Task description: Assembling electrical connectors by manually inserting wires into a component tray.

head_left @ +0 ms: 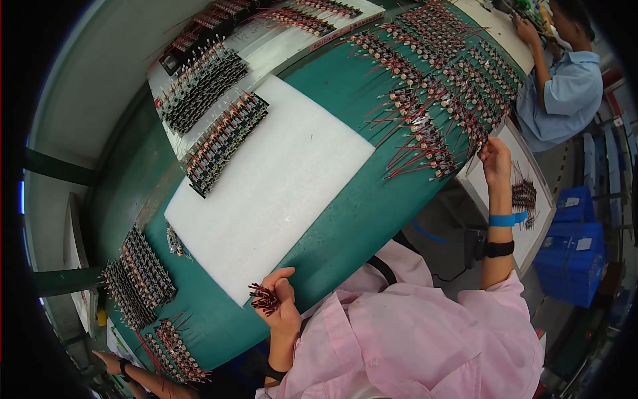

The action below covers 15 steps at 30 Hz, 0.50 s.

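A worker in a pink shirt (412, 332) sits at a green table (339, 243), the left hand (282, 306) curled around a bunch of dark red wires (264, 299) just off the near corner of a white foam sheet (292, 179). The right hand (495, 159) reaches to the table's right edge, thumb and fingers drawn together beside the wired boards (428, 130); whether they pinch a wire or a board cannot be told.

The work looks well under way but unfinished. Those boards, spread in rows across the table's right side, appear to have their red leads on. A block of boards (226, 143) rests on the foam's far left part, with few long leads visible, and stacked boards (143, 276) at the left end likewise seem left to do. The bunch in hand suggests wires not yet used. Beyond, a co-worker in blue (561, 86) handles other parts.
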{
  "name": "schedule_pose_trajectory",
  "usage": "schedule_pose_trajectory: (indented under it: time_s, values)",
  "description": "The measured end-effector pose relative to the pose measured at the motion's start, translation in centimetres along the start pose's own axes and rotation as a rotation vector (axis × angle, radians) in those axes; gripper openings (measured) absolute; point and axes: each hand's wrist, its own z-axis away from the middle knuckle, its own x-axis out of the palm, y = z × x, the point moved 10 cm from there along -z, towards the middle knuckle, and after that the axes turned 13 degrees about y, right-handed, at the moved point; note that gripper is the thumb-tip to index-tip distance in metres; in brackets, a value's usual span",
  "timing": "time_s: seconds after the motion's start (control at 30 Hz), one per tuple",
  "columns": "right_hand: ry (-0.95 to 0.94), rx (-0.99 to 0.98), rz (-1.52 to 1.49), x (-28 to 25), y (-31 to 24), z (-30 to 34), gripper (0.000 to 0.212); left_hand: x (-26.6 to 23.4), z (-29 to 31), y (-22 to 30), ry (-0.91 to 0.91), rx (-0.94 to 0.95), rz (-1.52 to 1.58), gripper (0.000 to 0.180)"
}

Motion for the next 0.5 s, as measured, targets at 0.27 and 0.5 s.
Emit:
schedule_pose_trajectory:
  time_s: [0.27, 0.5]
  values:
    - [0.024, 0.029, 0.011, -0.6, 1.6, 2.3, 0.016, 0.1, -0.1, 0.0, -0.012, 0.006, -0.007, 0.017]
    - [-0.142, 0.010, 0.146, 4.0, 2.3, 11.3, 0.018, -0.1, 0.0, 0.0, 0.009, 0.018, -0.033, 0.017]
